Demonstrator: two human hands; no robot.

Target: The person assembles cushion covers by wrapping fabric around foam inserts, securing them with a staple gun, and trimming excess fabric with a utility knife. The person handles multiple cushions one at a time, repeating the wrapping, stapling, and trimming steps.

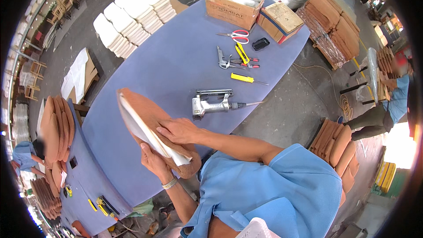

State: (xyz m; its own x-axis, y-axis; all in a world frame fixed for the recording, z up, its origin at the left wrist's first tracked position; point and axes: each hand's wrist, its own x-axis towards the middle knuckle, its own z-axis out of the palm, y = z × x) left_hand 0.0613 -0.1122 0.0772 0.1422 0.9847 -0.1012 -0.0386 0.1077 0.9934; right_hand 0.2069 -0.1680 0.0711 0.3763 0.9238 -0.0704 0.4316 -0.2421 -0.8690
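A brown fabric cushion cover (147, 117) is tilted up over the near side of the table, its long side open. White padding (140, 128) shows in the opening. My left hand (154, 158), with a metal band at the wrist, grips the lower edge of the cover beside the opening. My right hand (179, 131) holds the upper fabric near the same opening, its fingers bent over the edge. Right of the cushion, a silver staple gun (211, 103) with a hose fitting lies on the blue table (154, 61).
Scissors (235, 36), a yellow cutter (241, 53), an air blow gun (222, 58), pliers and a yellow screwdriver (242, 77) lie farther back. A carton of white stuffing (233, 11) stands at the far end. Brown cushions (57, 128) are stacked left; co-workers stand on both sides.
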